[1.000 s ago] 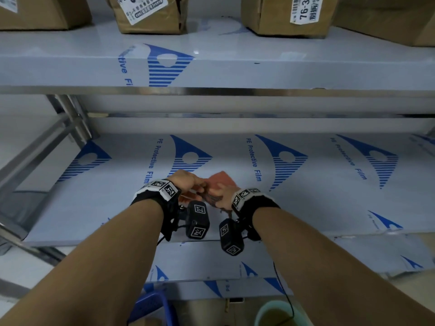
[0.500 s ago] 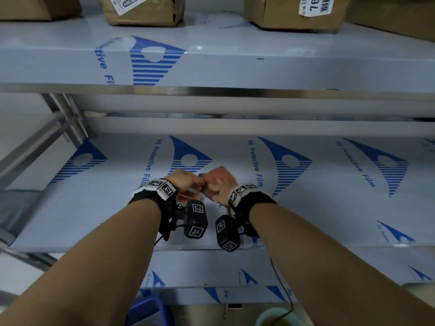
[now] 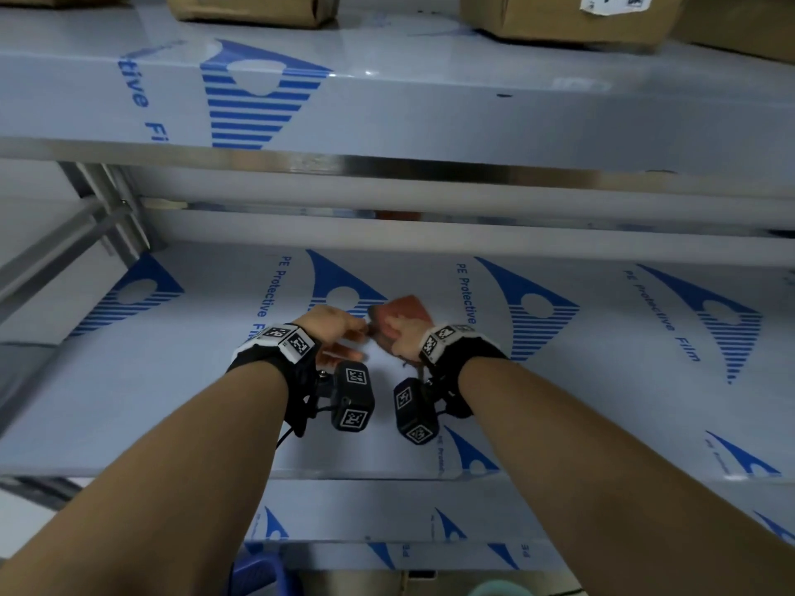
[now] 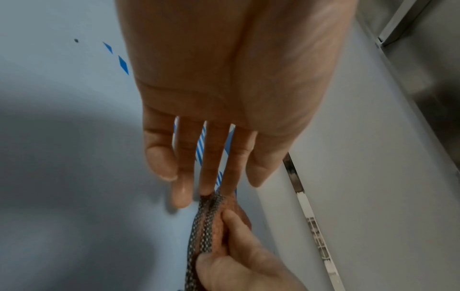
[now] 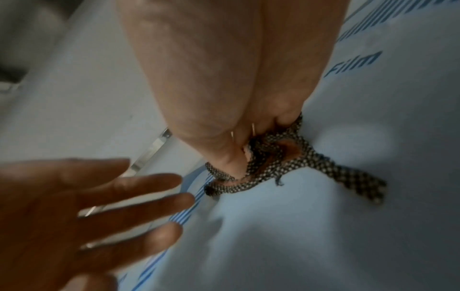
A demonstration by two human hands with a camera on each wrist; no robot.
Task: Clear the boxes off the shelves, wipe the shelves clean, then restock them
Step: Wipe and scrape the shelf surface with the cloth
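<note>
Gripping a bunched cleaning cloth (image 5: 268, 157), orange on one face and black-and-white mesh on the other, our right hand (image 3: 402, 335) has its fingers and thumb curled tight around it. Our left hand (image 3: 333, 326) sits just beside the cloth, fingers straight and slightly apart, with two fingertips (image 4: 206, 190) touching the cloth's near end; whether they pinch it we cannot tell.

Compared with a second ago, the cloth and both hands sit at almost the same spot on the cleared middle shelf (image 3: 129, 402), low over its surface; mainly our view has tipped downward, so the boxes above now show only their bottoms. We judge that we are refolding the cloth between wiping strokes, so the wiping step is still in hand and restocking lies ahead.

Outward from the cloth, the shelf under it wears a pale film printed with blue striped triangles and the words "PE Protective Film". Above the cloth, the upper shelf (image 3: 430, 105) carries the same print, cut to "tive Fi". Cardboard boxes (image 3: 563, 17) stand on it; one white label is too cropped to read.
</note>
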